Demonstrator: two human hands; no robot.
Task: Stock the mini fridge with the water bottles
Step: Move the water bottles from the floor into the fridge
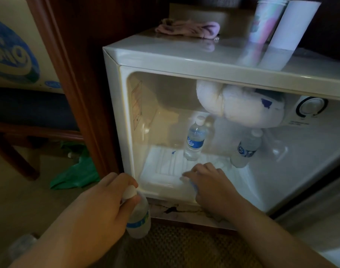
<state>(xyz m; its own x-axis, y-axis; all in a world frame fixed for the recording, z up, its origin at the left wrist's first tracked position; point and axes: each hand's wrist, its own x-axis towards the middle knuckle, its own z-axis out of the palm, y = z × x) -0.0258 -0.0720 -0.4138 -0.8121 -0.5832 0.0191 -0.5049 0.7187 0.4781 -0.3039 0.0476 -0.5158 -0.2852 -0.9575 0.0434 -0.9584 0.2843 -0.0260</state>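
Observation:
The white mini fridge (115, 78) stands open in front of me. Inside, one water bottle (194, 141) with a blue label stands upright at the back middle, and a second bottle (245, 149) leans to the right of it. My left hand (105, 202) grips a third bottle (139, 219) by its white cap, hanging just outside the fridge's lower left corner. My right hand (209, 182) reaches over the fridge floor and is closed on another bottle (186, 179); only its white cap and a bit of blue show past the fingers.
A frosted ice lump (240, 105) hangs from the fridge ceiling beside the thermostat dial (311, 107). On top of the fridge lie a pink cloth (188, 29) and two stacks of cups (281, 24). A dark wooden cabinet wall (82, 74) is to the left, with green plastic (76, 175) on the floor.

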